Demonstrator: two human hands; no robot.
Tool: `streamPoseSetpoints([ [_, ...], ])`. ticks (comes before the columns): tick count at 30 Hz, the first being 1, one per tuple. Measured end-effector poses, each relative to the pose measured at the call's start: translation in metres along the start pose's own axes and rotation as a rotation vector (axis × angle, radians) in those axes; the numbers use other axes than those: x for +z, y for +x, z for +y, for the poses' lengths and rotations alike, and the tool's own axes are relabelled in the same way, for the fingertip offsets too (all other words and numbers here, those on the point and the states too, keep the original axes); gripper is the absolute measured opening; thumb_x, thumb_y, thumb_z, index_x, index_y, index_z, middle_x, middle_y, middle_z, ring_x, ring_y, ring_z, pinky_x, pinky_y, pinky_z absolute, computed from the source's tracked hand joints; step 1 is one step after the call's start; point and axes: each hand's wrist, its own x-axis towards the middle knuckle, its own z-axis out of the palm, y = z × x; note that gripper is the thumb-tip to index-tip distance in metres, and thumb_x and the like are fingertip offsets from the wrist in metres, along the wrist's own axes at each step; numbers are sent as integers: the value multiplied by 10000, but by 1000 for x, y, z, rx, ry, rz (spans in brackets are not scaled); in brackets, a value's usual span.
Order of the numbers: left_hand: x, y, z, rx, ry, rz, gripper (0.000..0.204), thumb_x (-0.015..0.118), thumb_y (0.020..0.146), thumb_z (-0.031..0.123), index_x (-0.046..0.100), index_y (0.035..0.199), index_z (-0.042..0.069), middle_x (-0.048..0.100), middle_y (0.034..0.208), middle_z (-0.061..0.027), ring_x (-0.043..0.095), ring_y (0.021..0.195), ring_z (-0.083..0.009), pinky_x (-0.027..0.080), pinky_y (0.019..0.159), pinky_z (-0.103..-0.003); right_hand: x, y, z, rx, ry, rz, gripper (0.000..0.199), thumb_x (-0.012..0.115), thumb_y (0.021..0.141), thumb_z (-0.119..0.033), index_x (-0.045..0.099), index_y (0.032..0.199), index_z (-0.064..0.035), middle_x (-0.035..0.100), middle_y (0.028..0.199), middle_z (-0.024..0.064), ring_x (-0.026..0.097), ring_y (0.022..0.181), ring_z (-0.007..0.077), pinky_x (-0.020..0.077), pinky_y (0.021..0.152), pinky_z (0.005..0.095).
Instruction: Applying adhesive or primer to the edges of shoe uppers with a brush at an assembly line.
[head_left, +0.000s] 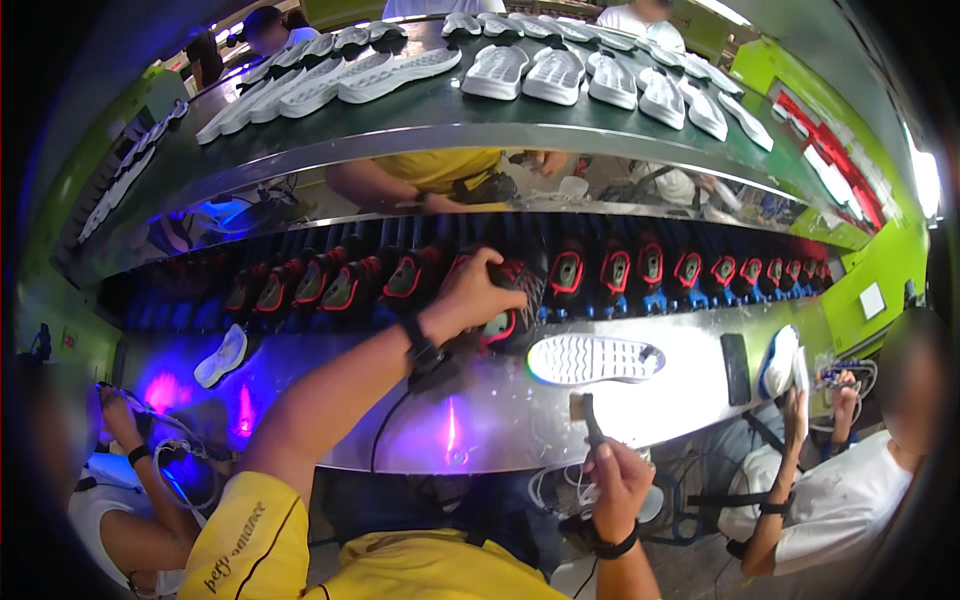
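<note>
My left hand (478, 293) reaches forward to the row of shoes and has its fingers wrapped round a black shoe upper with red trim (516, 326). The palm and thumb cover part of that upper. Lower right, my right hand (618, 482) grips the dark handle of a small brush (588, 418), its pale bristle end upward. Just beyond the brush, a white shoe sole (592, 360) lies on the metal bench under a bright light, its slotted side up. The brush and the sole are apart.
Several black and red uppers (652, 266) stand in a row behind the bench (330, 425). Above, a green belt (420, 118) carries white soles. A single sole (221, 357) lies at left, a dark block (735, 368) at right. Co-workers sit on both sides, one holding a sole.
</note>
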Motion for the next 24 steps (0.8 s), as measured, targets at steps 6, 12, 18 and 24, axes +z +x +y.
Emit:
streamPoseSetpoints([
  [6, 58, 133, -30, 114, 307, 17, 648, 867, 736, 394, 720, 1277, 70, 768, 1139, -224, 735, 1091, -400, 575, 956, -478, -9, 7, 37, 31, -5, 89, 233, 667, 1058, -120, 766, 1117, 82, 687, 771, 17, 505, 635, 40, 345, 577, 224],
  [12, 60, 165, -49, 291, 446, -100, 463, 744, 911, 414, 746, 1232, 81, 774, 1133, -201, 727, 1093, -413, 570, 950, -513, -7, 25, 37, 93, -16, 119, 241, 662, 1062, -121, 767, 1135, 83, 683, 769, 19, 495, 626, 33, 340, 573, 226],
  [18, -40, 88, -26, 371, 641, 291, 422, 729, 891, 313, 735, 1251, 94, 758, 1117, -212, 722, 1030, -443, 566, 940, -541, -1, 16, 34, 84, 19, 127, 258, 665, 1058, -117, 760, 1167, 97, 688, 768, 30, 497, 618, 39, 352, 576, 224],
  [24, -102, 30, -123, 150, 451, 58, 506, 837, 744, 351, 763, 1187, 119, 786, 1110, -175, 748, 1065, -385, 596, 954, -490, 25, -21, 21, 36, 22, 55, 273, 672, 1063, -137, 758, 1183, 93, 697, 771, 39, 503, 615, 42, 347, 576, 220],
])
